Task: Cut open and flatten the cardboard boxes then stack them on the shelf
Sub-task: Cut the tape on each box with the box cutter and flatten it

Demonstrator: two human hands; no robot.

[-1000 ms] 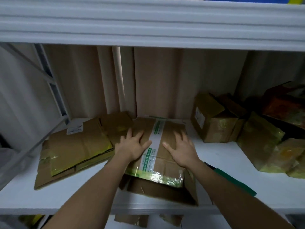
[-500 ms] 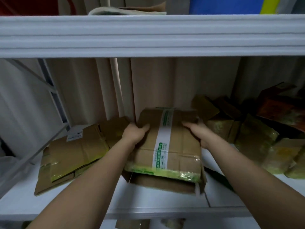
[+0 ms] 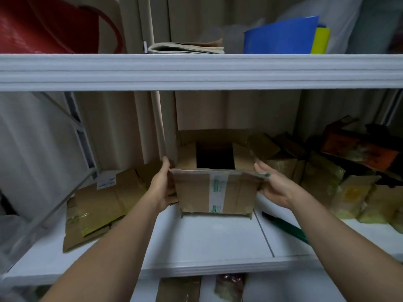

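I've got the cardboard box (image 3: 216, 192) up on its edge on the white shelf (image 3: 207, 240), right in the middle, its open top facing away from me so I'm looking down into the dark hollow. My left hand (image 3: 162, 188) grips the left side wall, thumb on the near upper rim, fingers wrapped round behind. My right hand (image 3: 273, 186) is at the right side, fingers fairly straight and lying along the wall; whether they're curled round the far edge I cannot tell. There's a green smudge on one fingertip.

The box sits squarely between both hands, long axis running left to right, a strip of white and green tape (image 3: 217, 192) crossing the near face top to bottom. So neither hand is nearer; I judge it's a two-handed squeeze or fold from here, since it's plainly not flat yet.

The flattened boxes (image 3: 102, 205) lie to the left on the same shelf, close by, so that's where this one goes. A green-handled cutter (image 3: 285, 227) lies just under my right forearm, more unflattened boxes (image 3: 305, 171) beyond it.
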